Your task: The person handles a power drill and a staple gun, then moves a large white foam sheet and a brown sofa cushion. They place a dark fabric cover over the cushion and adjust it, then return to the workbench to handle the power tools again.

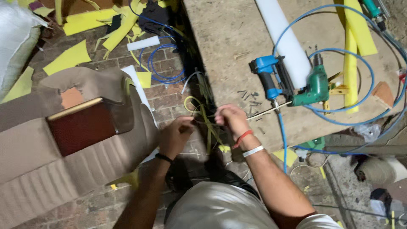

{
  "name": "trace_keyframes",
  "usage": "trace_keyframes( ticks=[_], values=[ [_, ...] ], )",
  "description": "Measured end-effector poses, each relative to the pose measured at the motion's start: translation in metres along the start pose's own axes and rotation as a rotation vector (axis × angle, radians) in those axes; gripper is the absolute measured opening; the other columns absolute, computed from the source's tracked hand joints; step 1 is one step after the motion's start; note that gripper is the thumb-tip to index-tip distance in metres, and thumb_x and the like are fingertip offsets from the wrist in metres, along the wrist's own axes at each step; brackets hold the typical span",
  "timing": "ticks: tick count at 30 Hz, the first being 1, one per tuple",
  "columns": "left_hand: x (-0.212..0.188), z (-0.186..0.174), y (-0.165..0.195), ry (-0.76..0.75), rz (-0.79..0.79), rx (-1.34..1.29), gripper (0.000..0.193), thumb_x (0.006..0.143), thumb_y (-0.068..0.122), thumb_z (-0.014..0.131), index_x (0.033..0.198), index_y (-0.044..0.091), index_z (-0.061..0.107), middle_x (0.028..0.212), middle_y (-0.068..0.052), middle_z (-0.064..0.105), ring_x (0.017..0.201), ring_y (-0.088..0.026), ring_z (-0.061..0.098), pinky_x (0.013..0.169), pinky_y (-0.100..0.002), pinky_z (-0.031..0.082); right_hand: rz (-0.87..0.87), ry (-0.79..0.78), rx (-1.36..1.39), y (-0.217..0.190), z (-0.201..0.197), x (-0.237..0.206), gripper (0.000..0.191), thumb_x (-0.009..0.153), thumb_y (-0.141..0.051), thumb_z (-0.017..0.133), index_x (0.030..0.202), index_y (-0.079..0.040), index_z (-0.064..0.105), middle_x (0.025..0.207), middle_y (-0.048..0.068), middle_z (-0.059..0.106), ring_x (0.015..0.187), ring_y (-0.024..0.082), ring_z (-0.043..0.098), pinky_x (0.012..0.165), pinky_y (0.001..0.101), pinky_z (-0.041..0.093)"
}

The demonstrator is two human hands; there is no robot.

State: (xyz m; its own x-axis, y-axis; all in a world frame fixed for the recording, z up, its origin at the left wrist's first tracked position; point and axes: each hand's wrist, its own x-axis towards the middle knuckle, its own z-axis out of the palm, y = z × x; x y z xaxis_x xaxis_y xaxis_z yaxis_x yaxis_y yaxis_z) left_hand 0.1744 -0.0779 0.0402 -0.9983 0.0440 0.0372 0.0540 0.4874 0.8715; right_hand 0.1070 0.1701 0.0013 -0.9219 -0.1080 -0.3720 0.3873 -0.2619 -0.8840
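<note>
Risk I note: left hand (174, 135) and right hand (229, 119) pinch a yellow strip (206, 123) just off the workbench (229, 51) edge; tangled thread (196, 111) beside it may snag it loose.

Both hands are up close together at the edge of a worn wooden workbench (229, 38), left hand (175, 136) and right hand (231, 120) pinching a thin yellow strip (206, 121) between them, fingers closed on it. On the bench just beside the right hand sit a blue nail gun (268, 78) and a green drill (313, 87), with a white tube (283, 40) and a loopy blue hose (364, 68). To the left there's a beige upholstered piece (51, 169) on the brick floor (169, 91), yellow foam scraps (68, 57) all over.
</note>
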Motion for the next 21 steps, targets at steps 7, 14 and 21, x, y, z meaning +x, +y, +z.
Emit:
trace_keyframes(
  ticks=[7, 14, 21],
  values=[
    [0.021, 0.045, -0.004, -0.073, -0.339, -0.046, 0.027, 0.093, 0.022, 0.074, 0.117, 0.011, 0.072, 0.106, -0.008, 0.076, 0.096, -0.018, 0.072, 0.086, -0.036, 0.060, 0.021, 0.408, 0.307, -0.050, -0.127, 0.077, 0.010, 0.097, -0.010, 0.060, 0.102, -0.002, 0.063, 0.088, 0.010, 0.071, 0.074, 0.016, 0.070, 0.064, 0.0283, 0.060],
    [0.006, 0.044, -0.046, 0.164, -0.342, -0.336, 0.026, 0.095, 0.011, 0.069, 0.119, 0.003, 0.069, 0.097, -0.008, 0.077, 0.083, -0.014, 0.073, 0.074, -0.031, 0.060, 0.199, 0.165, 0.297, -0.054, -0.125, 0.116, 0.019, 0.098, -0.025, 0.057, 0.109, -0.013, 0.067, 0.097, 0.003, 0.077, 0.081, 0.015, 0.072, 0.069, 0.0288, 0.060],
    [-0.019, 0.013, -0.066, 0.422, -0.535, -0.564, 0.019, 0.098, 0.004, 0.063, 0.115, 0.001, 0.071, 0.094, -0.007, 0.077, 0.080, -0.013, 0.072, 0.070, -0.027, 0.057, 0.358, -0.118, 0.182, -0.009, -0.072, 0.116, 0.013, 0.101, -0.021, 0.059, 0.107, -0.011, 0.065, 0.092, 0.005, 0.072, 0.072, 0.015, 0.063, 0.066, 0.0273, 0.055]
  ],
)
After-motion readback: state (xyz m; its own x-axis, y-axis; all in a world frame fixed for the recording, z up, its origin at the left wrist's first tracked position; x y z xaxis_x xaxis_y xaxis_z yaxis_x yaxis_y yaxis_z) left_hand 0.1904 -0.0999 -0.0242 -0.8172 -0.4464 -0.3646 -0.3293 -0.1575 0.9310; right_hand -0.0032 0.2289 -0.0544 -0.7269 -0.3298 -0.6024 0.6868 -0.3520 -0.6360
